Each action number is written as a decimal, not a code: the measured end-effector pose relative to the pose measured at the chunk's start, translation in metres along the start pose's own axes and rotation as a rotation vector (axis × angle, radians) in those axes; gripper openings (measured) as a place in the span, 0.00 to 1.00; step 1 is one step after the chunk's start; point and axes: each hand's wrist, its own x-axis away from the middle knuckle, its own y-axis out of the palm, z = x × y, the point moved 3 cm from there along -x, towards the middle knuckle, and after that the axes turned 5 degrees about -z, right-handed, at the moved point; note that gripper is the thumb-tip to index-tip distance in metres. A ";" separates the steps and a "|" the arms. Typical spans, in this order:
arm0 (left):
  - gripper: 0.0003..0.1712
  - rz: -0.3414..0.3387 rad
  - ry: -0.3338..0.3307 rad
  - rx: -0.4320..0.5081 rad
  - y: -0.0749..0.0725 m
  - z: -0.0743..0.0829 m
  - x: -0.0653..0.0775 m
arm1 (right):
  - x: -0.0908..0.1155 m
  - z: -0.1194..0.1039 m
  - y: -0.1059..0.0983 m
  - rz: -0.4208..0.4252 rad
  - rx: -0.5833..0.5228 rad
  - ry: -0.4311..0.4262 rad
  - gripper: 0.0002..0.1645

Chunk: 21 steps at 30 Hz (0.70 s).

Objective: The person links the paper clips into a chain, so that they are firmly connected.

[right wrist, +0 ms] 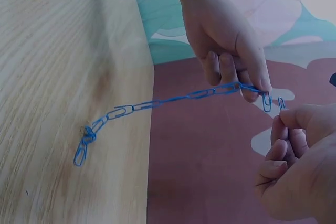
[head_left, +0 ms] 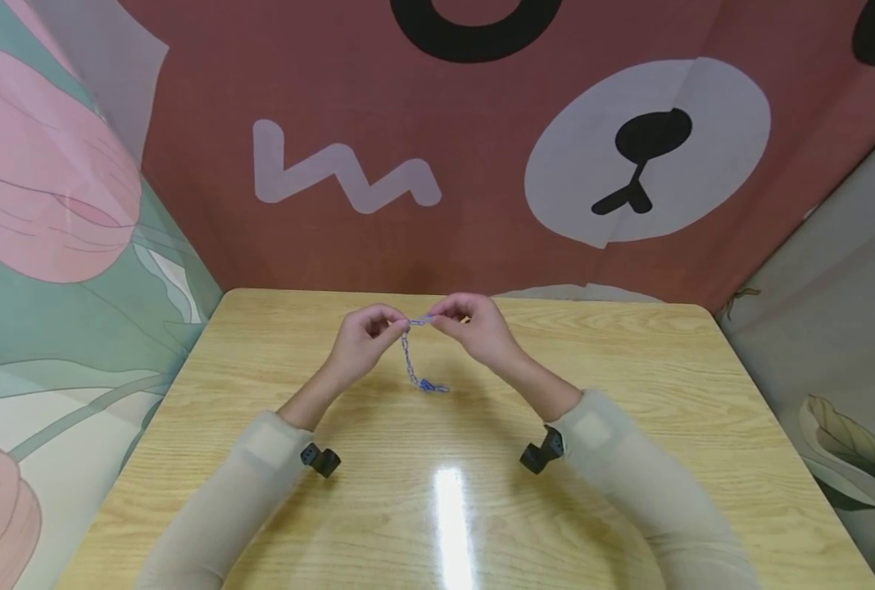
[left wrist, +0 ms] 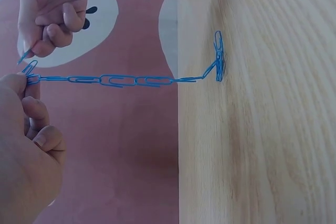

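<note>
A chain of blue paper clips [left wrist: 118, 80] hangs from my left hand [head_left: 364, 344], whose thumb and finger pinch it near its upper end. Its lower end lies bunched on the wooden table [head_left: 629, 475]. The end clip [right wrist: 268, 102] of the chain sticks out past the left fingertips. Facing it, my right hand [head_left: 485, 334] pinches a single blue paper clip [right wrist: 281, 103] between thumb and finger. In the right wrist view a small gap separates this clip from the chain's end clip. Both hands are raised above the far part of the table.
Black wrist cameras [head_left: 323, 460] sit at both sleeve cuffs. Behind the table's far edge hangs a reddish-brown printed cloth [head_left: 334, 82], with flowered cloths [head_left: 39, 164] at the sides. A bright light reflection [head_left: 452, 524] shows on the near tabletop.
</note>
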 end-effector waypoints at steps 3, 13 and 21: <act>0.04 0.000 0.004 0.004 0.000 0.000 0.000 | 0.000 0.000 0.004 -0.004 -0.002 0.005 0.03; 0.05 -0.006 -0.003 -0.013 0.002 0.005 0.001 | -0.001 0.000 0.011 0.007 -0.038 0.014 0.03; 0.04 0.005 0.004 -0.035 0.001 0.009 0.001 | -0.002 -0.001 0.012 0.038 -0.025 0.051 0.02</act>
